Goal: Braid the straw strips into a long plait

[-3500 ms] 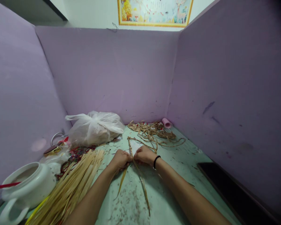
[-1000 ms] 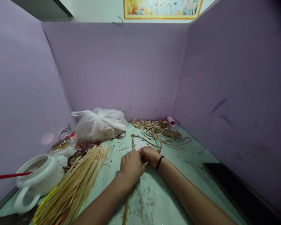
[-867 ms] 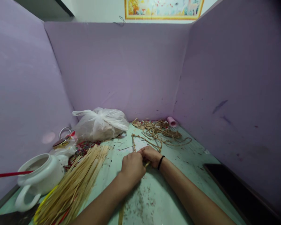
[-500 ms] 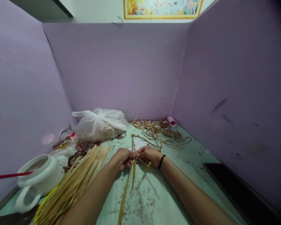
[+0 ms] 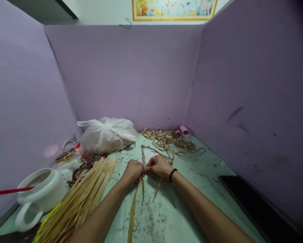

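My left hand (image 5: 134, 169) and my right hand (image 5: 159, 166) meet in the middle of the table, fingertips pinched close together on a thin braid of dried plant fibre (image 5: 144, 156). The braided cord runs away from my fingers, bends at the back and loops round to the right. Loose flat fibre strips (image 5: 132, 216) hang toward me from below the left hand, and a shorter strip shows under the right palm. A black band circles my right wrist. The exact hold of each fingertip is too small to make out.
A bundle of dried strips (image 5: 88, 195) lies left, beside a white pot (image 5: 43, 190) with a red stick. Behind are a tied white plastic bag (image 5: 108, 135), a heap of braided cord (image 5: 166, 136) and a pink spool (image 5: 185, 131). A dark flat object (image 5: 252, 206) lies right. Purple walls enclose the table.
Both hands have turned slightly inward, the right fingers now more bent over the braid. The strip under my right hand hangs straighter down. The view has shifted very slightly.
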Demonstrator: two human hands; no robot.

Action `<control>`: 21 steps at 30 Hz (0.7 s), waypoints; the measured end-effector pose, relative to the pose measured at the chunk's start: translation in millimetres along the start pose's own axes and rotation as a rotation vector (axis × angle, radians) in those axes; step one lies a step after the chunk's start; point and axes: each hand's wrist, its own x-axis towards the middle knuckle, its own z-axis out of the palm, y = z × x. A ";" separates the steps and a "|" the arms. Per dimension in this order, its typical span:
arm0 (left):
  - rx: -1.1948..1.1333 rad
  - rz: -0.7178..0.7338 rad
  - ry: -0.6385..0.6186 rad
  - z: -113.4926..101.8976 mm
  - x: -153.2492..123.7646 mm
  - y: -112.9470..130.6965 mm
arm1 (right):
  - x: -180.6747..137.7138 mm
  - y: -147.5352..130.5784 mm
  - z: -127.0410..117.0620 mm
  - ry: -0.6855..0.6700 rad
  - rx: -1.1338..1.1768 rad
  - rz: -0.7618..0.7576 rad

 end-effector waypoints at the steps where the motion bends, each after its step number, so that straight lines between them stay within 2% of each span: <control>1: 0.014 0.012 0.009 0.3 0.6 -0.9 | -1.9 -2.4 -1.7 0.019 -0.074 -0.007; 5: 0.032 0.041 0.047 3.8 3.8 -4.6 | -13.8 -20.2 -10.9 0.114 -0.353 -0.020; 8: -0.003 0.027 0.066 8.0 2.9 -3.5 | -21.4 -32.4 -14.9 0.127 -0.457 -0.021; 12: -0.097 -0.064 0.082 8.2 -2.0 2.5 | -27.2 -39.3 -7.5 0.124 -0.549 -0.066; 16: -0.130 -0.125 0.018 -0.3 -0.9 1.2 | -35.7 -45.3 9.6 0.159 -0.574 -0.108; 21: -0.142 -0.039 -0.050 -8.7 4.3 -5.2 | -41.1 -49.1 12.8 0.125 -0.571 -0.144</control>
